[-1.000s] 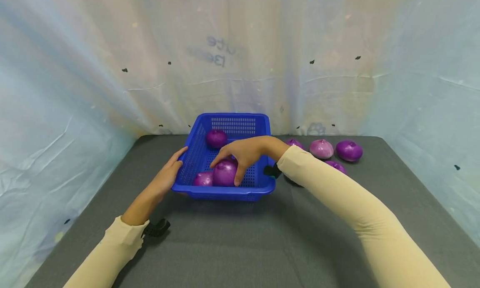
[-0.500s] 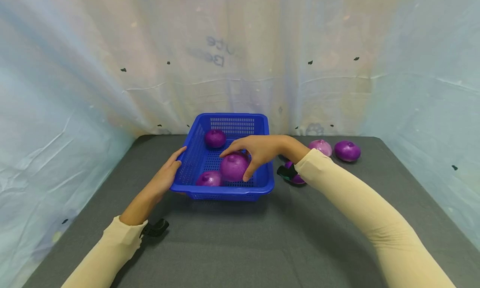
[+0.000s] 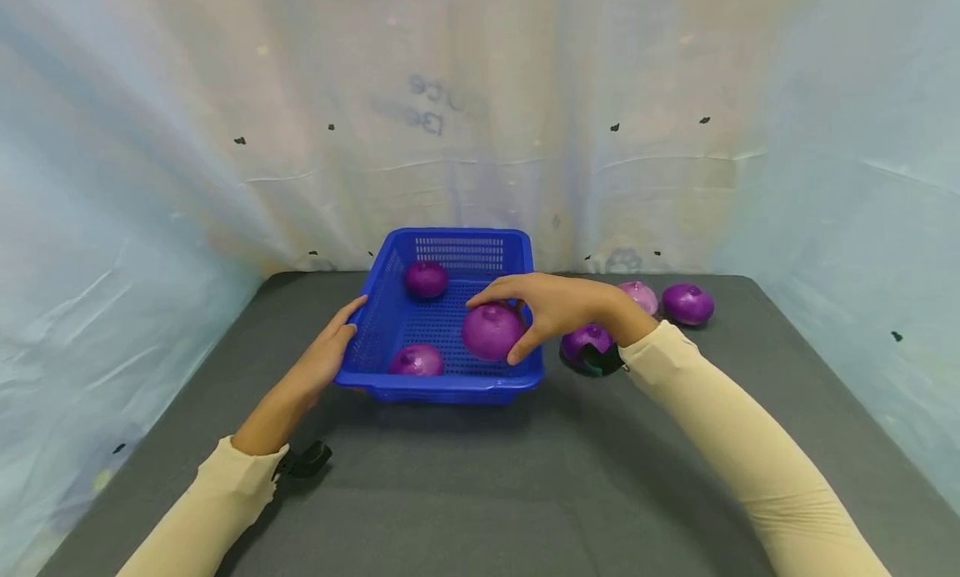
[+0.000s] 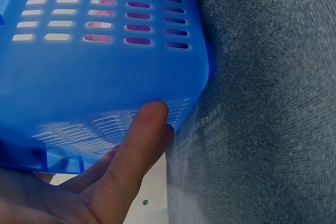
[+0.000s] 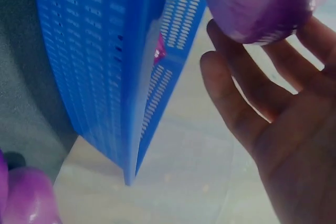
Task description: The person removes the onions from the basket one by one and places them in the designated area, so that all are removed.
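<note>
In the head view, my right hand [image 3: 558,306] holds a large purple onion [image 3: 492,332] between thumb and fingers, over the right part of a blue plastic basket [image 3: 438,383]. The right wrist view shows the onion [image 5: 262,3] at the fingers, beside the basket's slotted wall [image 5: 89,51]. Two more onions lie in the basket: a dark purple onion [image 3: 426,279] at the back left and a pinkish-purple onion [image 3: 417,360] at the front. My left hand [image 3: 327,352] holds the basket's left side, its fingers [image 4: 134,150] against the slotted wall in the left wrist view.
Right of the basket, on the dark grey cloth [image 3: 480,494], lie a purple onion [image 3: 587,338] partly behind my right wrist, a pale pink onion [image 3: 639,294] and a deep purple onion [image 3: 687,304]. Pale plastic sheeting [image 3: 480,127] hangs behind and at both sides.
My right hand has moved right and slightly up with the onion, away from the front onion. The left hand stays at the basket's side. The head view has shifted slightly.
</note>
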### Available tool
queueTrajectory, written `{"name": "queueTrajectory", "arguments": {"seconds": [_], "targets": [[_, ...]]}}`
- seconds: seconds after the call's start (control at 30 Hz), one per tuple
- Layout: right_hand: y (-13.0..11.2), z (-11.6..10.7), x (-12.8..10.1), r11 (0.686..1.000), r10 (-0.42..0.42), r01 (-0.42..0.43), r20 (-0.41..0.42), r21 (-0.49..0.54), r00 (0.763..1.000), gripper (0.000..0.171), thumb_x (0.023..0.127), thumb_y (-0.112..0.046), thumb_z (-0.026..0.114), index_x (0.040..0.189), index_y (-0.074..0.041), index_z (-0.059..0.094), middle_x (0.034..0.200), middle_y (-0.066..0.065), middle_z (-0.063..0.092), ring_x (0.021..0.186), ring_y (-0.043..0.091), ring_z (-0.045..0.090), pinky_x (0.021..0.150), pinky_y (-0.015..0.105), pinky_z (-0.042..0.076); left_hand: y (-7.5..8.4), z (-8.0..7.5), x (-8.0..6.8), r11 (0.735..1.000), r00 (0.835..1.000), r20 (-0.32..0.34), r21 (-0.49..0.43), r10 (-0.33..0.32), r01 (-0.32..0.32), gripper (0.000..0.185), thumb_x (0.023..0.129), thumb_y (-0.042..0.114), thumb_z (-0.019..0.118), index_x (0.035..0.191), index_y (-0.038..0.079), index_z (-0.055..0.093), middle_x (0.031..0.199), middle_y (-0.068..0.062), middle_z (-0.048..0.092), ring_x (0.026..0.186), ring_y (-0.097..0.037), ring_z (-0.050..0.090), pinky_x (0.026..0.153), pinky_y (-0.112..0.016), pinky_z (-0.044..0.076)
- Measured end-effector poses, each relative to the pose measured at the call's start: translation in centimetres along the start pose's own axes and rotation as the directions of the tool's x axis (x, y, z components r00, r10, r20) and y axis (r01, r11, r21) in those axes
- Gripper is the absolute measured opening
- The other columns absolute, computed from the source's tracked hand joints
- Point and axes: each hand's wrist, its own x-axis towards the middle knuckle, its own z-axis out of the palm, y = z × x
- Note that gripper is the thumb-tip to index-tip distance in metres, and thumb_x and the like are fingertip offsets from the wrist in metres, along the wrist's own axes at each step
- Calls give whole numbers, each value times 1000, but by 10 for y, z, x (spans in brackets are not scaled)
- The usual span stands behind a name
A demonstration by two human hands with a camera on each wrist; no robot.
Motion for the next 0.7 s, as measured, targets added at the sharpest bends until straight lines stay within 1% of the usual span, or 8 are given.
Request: {"name": "queueTrajectory", "arguments": {"seconds": [0.1,0.17,0.27,0.33,0.37,0.47,0.57,0.7], "targets": [[1,0,-10,1000,2,-2,-56,-5,998,82,75,-41,87,146,-33,48,145,-7,49,127,14,50,101,38,50,0,-2,-1,1000,1000,-6,0,-2,2,53,108,30,17,159,40,6,166,-20,4,138,-55,30,96,-64,47],[2,0,-18,1000,7,-7,-101,-3,995,82,75,-39,87,146,-30,48,145,-6,50,126,15,53,100,38,50,0,-3,0,1000,1000,0,-1,3,-3,53,108,29,17,160,39,5,165,-21,4,137,-55,31,91,-59,51],[6,2,-31,1000,11,-14,-166,-17,986,82,75,-38,87,147,-24,48,146,-2,50,127,19,54,99,40,52,0,-2,0,1000,1000,2,2,5,-5,53,108,30,17,160,40,5,165,-21,4,137,-55,31,88,-56,52],[9,5,-40,999,28,-35,-197,-32,980,84,75,-39,87,148,-23,48,149,0,49,129,22,53,99,43,52,-1,-1,1,1000,1000,2,9,8,-8,53,108,30,17,160,39,5,165,-21,4,137,-56,31,88,-54,52],[10,6,-44,998,34,-44,-211,-39,977,85,75,-40,86,148,-22,47,149,1,48,130,23,52,100,45,52,-1,0,2,1000,1000,2,2,7,-7,53,108,30,17,160,39,5,165,-22,4,137,-56,31,86,-55,53],[13,8,-57,995,68,-84,-240,-58,968,86,75,-46,85,149,-23,46,150,0,48,131,23,51,99,47,52,-1,2,4,1000,1000,2,-20,2,-2,53,108,31,17,159,40,6,165,-23,4,135,-58,33,77,-54,57],[15,10,-70,993,82,-100,-268,-55,960,86,75,-47,85,149,-23,46,147,-1,50,129,21,53,98,45,52,-1,3,5,999,1000,3,-42,-6,6,53,108,31,17,159,42,6,164,-23,4,132,-59,35,68,-52,59],[21,15,-83,991,95,-117,-287,-61,953,85,76,-45,84,148,-21,47,145,0,53,125,21,56,95,45,53,0,5,6,999,1000,9,-46,-8,9,53,108,31,18,159,41,5,165,-24,4,131,-59,36,68,-52,59]]}}
